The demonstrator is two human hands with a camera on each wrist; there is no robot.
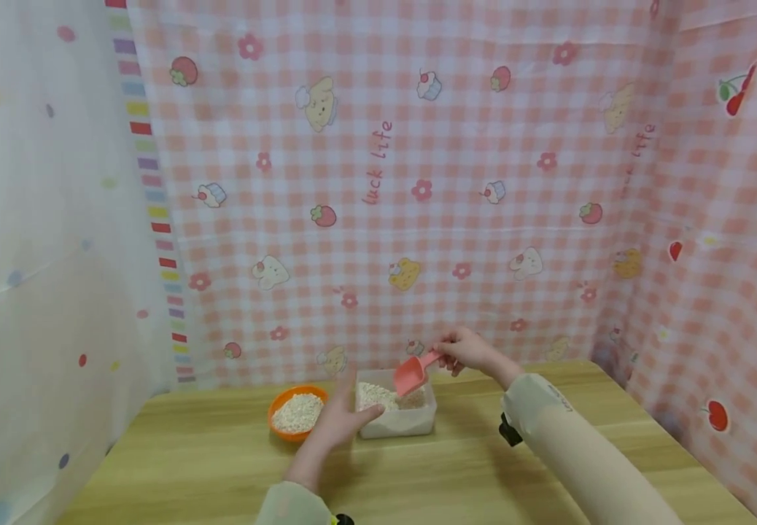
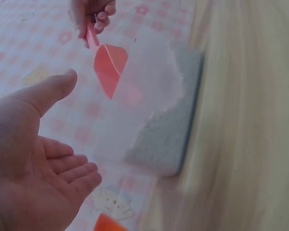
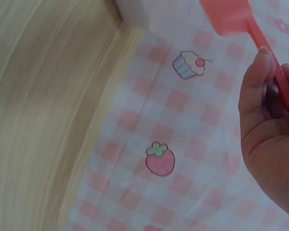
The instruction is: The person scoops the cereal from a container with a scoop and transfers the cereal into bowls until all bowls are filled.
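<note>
My right hand (image 1: 470, 351) grips the handle of a pink scoop (image 1: 410, 376), thumb along it in the right wrist view. The scoop's bowl is held above a translucent white plastic bin (image 1: 397, 425), tilted down toward it. Pale flakes (image 1: 375, 396) that look like oats lie inside the bin. At the bin's left side is my left hand (image 1: 341, 419), thumb spread apart from the fingers and nothing in the palm in the left wrist view. Just left of that hand stands an orange bowl (image 1: 274, 418) heaped with similar pale flakes (image 1: 300, 413).
Bin and bowl stand near the back edge of a light wooden table (image 1: 208, 459). Behind it hangs a pink checked curtain (image 1: 378, 240) with cupcakes and strawberries; a white dotted sheet (image 1: 44, 219) hangs on the left.
</note>
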